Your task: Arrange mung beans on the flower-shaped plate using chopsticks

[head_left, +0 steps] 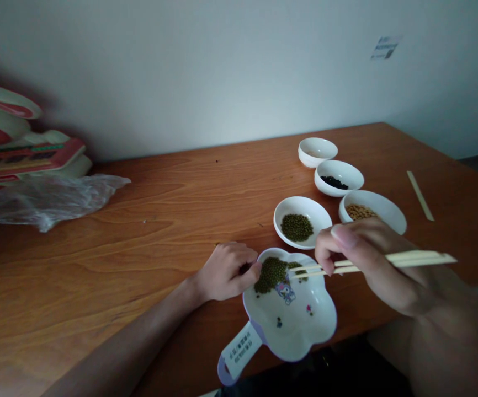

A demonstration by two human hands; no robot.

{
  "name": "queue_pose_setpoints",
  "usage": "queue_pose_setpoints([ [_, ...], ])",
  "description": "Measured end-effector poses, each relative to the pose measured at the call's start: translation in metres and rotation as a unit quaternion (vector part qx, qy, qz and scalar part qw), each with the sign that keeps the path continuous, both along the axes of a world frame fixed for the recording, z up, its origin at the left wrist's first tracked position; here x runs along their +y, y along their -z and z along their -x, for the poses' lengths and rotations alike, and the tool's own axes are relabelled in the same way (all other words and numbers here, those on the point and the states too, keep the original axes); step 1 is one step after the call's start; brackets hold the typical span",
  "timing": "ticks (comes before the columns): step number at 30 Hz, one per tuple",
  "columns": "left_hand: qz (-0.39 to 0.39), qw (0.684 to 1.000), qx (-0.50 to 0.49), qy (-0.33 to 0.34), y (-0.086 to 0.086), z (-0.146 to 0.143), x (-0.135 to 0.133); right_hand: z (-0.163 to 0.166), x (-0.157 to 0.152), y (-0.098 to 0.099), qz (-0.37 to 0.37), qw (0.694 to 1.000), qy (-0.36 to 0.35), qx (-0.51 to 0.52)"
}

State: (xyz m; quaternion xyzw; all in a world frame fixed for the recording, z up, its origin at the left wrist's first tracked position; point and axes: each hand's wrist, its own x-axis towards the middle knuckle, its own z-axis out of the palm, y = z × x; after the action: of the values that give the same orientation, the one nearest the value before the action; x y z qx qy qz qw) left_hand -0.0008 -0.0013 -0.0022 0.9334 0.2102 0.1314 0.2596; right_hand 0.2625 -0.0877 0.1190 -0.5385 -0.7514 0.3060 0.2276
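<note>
A pair of pale wooden chopsticks (349, 268) is held in my right hand (382, 264). Their tips reach into a white flower-shaped bowl (305, 331) with a lilac edge, a labelled handle and cartoon prints, among green mung beans (272, 274) at its far side. My left hand (230, 271) rests at the bowl's left rim, thumb and curled fingers against it; its fingertips are partly hidden. Just behind stands a round white bowl (282, 218) with more green beans. I cannot make out any bean between the chopstick tips.
Farther right are white bowls with tan beans (359, 212), with black beans (334, 182), and one with pale contents (317, 153). A paper strip or chopstick sleeve (420, 196) lies at the right. Clear plastic (52, 198) and a red-and-white toy-like object (24, 143) sit left on the wooden table (160, 209).
</note>
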Motion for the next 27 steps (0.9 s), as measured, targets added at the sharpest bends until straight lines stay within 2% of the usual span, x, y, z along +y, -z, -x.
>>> queue_pose_setpoints([
  [6,0.004,1.000,-0.002,0.000,-0.0002,0.0000,-0.0002,0.0060,-0.0016,0.0031,-0.053,0.998,-0.021,-0.023],
  [11,0.008,1.000,-0.003,-0.002,-0.0011,-0.0004,-0.0005,0.0071,-0.0025,0.0032,-0.052,0.998,-0.041,-0.017],
  [18,0.009,1.000,-0.004,-0.002,-0.0014,0.0000,-0.0007,0.0108,-0.0025,0.0052,-0.091,0.995,-0.046,-0.006],
  [27,0.008,1.000,-0.003,-0.002,-0.0015,-0.0005,-0.0006,0.0100,-0.0019,0.0039,-0.089,0.995,-0.052,-0.015],
])
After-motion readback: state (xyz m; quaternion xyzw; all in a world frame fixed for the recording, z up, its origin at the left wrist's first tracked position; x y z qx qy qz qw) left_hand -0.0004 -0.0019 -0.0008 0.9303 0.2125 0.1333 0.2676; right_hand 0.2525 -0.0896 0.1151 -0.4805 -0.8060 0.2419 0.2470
